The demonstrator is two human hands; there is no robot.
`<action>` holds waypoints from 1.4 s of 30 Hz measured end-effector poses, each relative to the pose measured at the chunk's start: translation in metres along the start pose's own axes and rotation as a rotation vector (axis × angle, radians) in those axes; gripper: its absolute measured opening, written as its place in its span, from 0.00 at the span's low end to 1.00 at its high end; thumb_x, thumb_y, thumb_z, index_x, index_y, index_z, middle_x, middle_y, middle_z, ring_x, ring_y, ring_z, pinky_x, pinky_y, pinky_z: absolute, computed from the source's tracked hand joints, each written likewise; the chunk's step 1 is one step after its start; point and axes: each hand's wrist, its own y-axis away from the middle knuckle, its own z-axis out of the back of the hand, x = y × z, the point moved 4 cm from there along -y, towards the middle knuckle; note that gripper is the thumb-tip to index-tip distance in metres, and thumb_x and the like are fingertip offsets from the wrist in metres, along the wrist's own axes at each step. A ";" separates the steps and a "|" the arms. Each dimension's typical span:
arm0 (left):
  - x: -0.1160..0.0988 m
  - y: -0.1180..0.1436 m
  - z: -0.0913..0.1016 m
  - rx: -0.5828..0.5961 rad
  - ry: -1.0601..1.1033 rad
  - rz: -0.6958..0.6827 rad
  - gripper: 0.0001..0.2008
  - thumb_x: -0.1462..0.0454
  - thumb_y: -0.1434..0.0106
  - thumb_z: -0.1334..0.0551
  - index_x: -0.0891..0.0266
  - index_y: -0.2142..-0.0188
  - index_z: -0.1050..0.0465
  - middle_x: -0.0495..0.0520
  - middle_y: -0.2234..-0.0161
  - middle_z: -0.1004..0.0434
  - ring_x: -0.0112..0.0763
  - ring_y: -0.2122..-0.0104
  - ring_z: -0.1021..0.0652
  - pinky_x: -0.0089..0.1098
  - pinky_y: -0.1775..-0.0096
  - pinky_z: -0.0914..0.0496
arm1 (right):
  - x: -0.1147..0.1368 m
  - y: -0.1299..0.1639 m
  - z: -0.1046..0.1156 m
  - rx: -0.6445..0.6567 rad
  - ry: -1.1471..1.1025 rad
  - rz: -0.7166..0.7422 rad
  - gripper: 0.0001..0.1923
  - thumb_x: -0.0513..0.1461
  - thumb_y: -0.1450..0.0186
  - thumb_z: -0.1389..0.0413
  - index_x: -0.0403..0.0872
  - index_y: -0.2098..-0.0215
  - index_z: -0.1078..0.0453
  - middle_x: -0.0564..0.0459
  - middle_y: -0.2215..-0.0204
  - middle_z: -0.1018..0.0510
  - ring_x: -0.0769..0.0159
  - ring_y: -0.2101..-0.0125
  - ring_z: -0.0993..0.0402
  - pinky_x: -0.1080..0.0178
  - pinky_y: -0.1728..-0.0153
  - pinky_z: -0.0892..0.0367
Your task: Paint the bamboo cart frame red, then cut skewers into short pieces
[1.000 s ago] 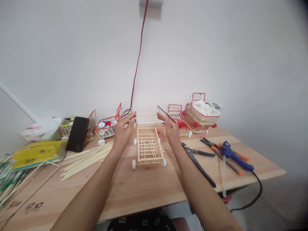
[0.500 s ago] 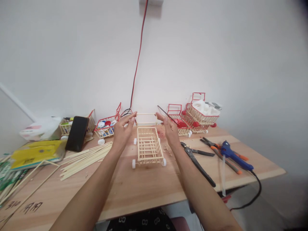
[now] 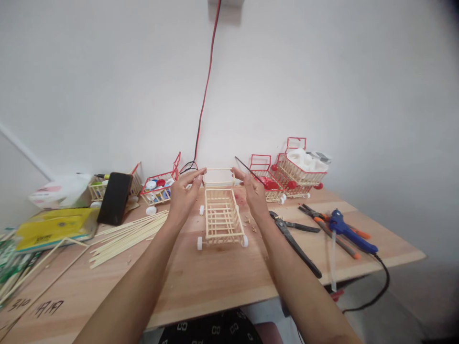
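Observation:
A miniature shopping cart (image 3: 224, 236) made of thin wooden sticks stands on the table in front of me, on white wheels. Its upright stick handle frame (image 3: 219, 169) rises at the far end. My left hand (image 3: 183, 193) pinches that frame's left upper corner between thumb and forefinger. At the opposite corner, the fingers of my right hand (image 3: 255, 195) close on the frame's right end. The exact contact of the right fingertips is partly hidden.
Red-trimmed stick carts (image 3: 158, 190) line the wall, several filled. Loose sticks (image 3: 131, 239), a phone (image 3: 114, 198) and a yellow packet (image 3: 57, 229) lie left. Pliers (image 3: 292, 239), orange-handled cutters (image 3: 335, 239) and a blue glue gun (image 3: 353, 234) with its cord lie right.
The handle frame and my left fingertips have shifted very slightly to the right. Both hands keep their place at the frame's two ends.

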 end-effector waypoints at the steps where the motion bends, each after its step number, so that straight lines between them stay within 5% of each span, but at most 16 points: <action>1: 0.000 0.000 0.000 0.002 -0.004 -0.003 0.13 0.61 0.35 0.42 0.61 0.55 0.23 0.55 0.55 0.20 0.35 0.52 0.23 0.36 0.49 0.31 | 0.000 0.000 0.000 0.000 -0.001 0.003 0.21 0.48 0.30 0.57 0.52 0.49 0.27 0.52 0.49 0.24 0.62 0.47 0.30 0.57 0.46 0.38; 30: 0.002 -0.001 -0.002 0.001 0.096 0.058 0.09 0.63 0.37 0.42 0.62 0.61 0.25 0.55 0.61 0.20 0.34 0.58 0.22 0.34 0.54 0.31 | -0.002 0.000 0.001 -0.003 -0.002 -0.018 0.23 0.50 0.30 0.58 0.51 0.49 0.27 0.51 0.50 0.23 0.60 0.50 0.27 0.54 0.48 0.36; 35: 0.006 -0.002 -0.002 -0.020 0.125 0.130 0.08 0.63 0.38 0.41 0.61 0.59 0.30 0.54 0.61 0.21 0.34 0.58 0.22 0.34 0.55 0.31 | 0.000 0.001 0.000 0.011 0.019 -0.025 0.24 0.50 0.30 0.59 0.51 0.50 0.27 0.51 0.51 0.23 0.60 0.50 0.27 0.55 0.48 0.36; 42: 0.015 -0.004 -0.001 -0.013 0.025 0.233 0.11 0.58 0.41 0.40 0.63 0.68 0.23 0.54 0.65 0.19 0.37 0.61 0.22 0.32 0.61 0.31 | 0.002 0.002 -0.002 0.021 0.051 -0.009 0.23 0.50 0.29 0.59 0.52 0.51 0.26 0.51 0.51 0.22 0.61 0.48 0.29 0.55 0.47 0.37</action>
